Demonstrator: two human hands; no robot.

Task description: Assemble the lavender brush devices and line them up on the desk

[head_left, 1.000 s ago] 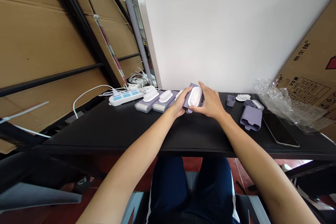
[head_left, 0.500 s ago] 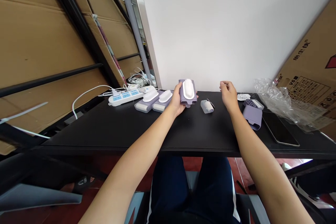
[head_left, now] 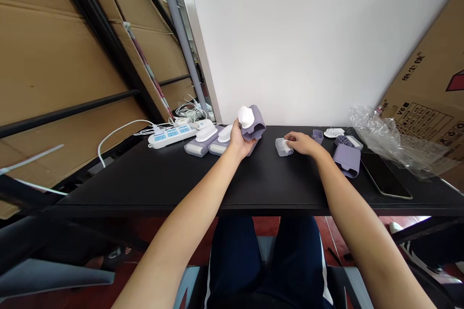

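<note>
My left hand (head_left: 239,141) grips a purple plastic sleeve (head_left: 256,123) with a white oval piece (head_left: 246,117) on its side. The sleeve is tilted, its open end facing down toward me. At the middle of the table, my right hand (head_left: 302,144) has its fingers closed on a small translucent box (head_left: 282,147) with a white part inside; its fingertips hide the box's right end. Left of my left hand lie two finished-looking purple units with white oval pieces, one unit (head_left: 200,144) fully visible and the other unit (head_left: 218,147) partly behind the hand.
A white power strip (head_left: 172,134) with cables stands at the left of the black table (head_left: 174,183). To the right are a small purple cup (head_left: 317,136), another purple sleeve (head_left: 347,159), a dark tablet (head_left: 386,176), clear plastic wrap (head_left: 398,147) and a cardboard box (head_left: 431,91).
My right hand has come down and left onto the translucent box. My left hand has turned the purple sleeve, so its white oval piece now faces left and its open end shows.
</note>
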